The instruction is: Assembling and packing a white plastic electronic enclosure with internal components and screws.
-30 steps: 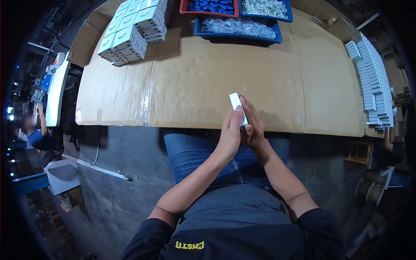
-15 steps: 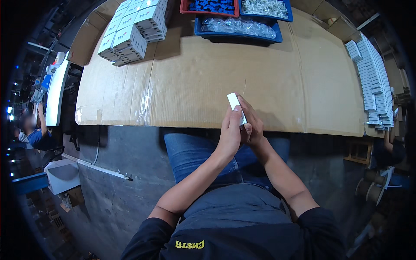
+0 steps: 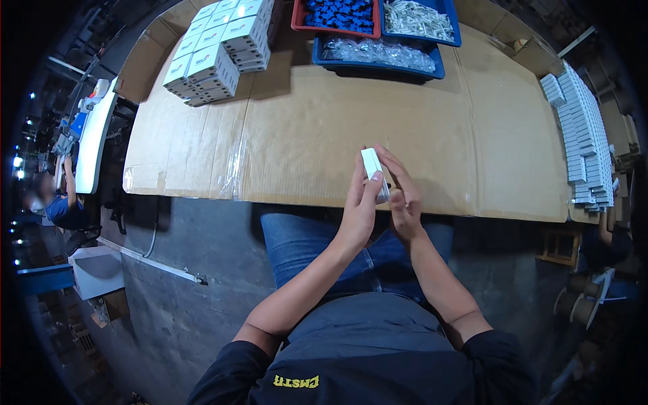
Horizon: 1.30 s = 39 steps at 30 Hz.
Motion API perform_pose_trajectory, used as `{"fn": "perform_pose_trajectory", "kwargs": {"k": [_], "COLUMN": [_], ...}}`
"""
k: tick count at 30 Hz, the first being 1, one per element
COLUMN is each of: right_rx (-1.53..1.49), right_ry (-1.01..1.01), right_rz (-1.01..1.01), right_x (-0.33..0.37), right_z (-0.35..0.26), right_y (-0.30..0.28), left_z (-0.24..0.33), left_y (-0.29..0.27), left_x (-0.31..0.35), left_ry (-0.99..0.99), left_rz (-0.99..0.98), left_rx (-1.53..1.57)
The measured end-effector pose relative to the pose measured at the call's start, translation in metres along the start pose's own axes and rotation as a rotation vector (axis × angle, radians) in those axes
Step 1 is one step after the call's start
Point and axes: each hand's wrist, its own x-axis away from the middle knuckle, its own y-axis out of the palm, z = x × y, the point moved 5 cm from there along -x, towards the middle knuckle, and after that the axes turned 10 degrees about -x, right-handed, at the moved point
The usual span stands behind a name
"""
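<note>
A small white box (image 3: 370, 160) stands tilted between my hands, above the front edge of the cardboard-covered table. My left hand (image 3: 359, 208) is closed on its left side, with the thumb pressed along the face towards me. From the right, my right hand (image 3: 406, 206) cups the box; its long fingers reach along the far right side and its thumb is bent near the lower end. The fingers partly cover the box's sides and lower end.
Stacked white boxes (image 3: 214, 62) stand at the back left. Behind are a red tray (image 3: 336, 31) of blue parts, a blue tray (image 3: 453, 37) of pale slim parts and another blue tray (image 3: 378, 73) of clear plastic pieces. Many small white boxes (image 3: 586, 138) line the right edge.
My right hand has loosened and shifted a little right, its thumb moving off the box's lower end. The box stays in my left hand. The whole view has shifted slightly.
</note>
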Motion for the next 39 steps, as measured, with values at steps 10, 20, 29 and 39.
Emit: {"fn": "perform_pose_trajectory", "kwargs": {"k": [10, 20, 29, 39], "right_rx": [0.134, 0.255, 0.313, 0.005], "right_ry": [0.23, 0.133, 0.109, 0.317], "right_rz": [-0.145, -0.206, -0.199, -0.113], "right_x": [0.008, 0.008, 0.009, 0.006], "right_z": [-0.012, -0.01, -0.017, -0.016], "right_y": [-0.004, 0.003, 0.004, 0.0], "left_z": [0.0, -0.002, 0.001, 0.008], "left_y": [-0.016, -0.022, -0.018, -0.021], "left_x": [-0.001, -0.001, 0.003, 0.002], "left_ry": [0.183, 0.25, 0.33, 0.418], "left_rz": [0.005, 0.013, 0.019, 0.048], "left_rx": [-0.196, -0.259, -0.277, -0.381]}}
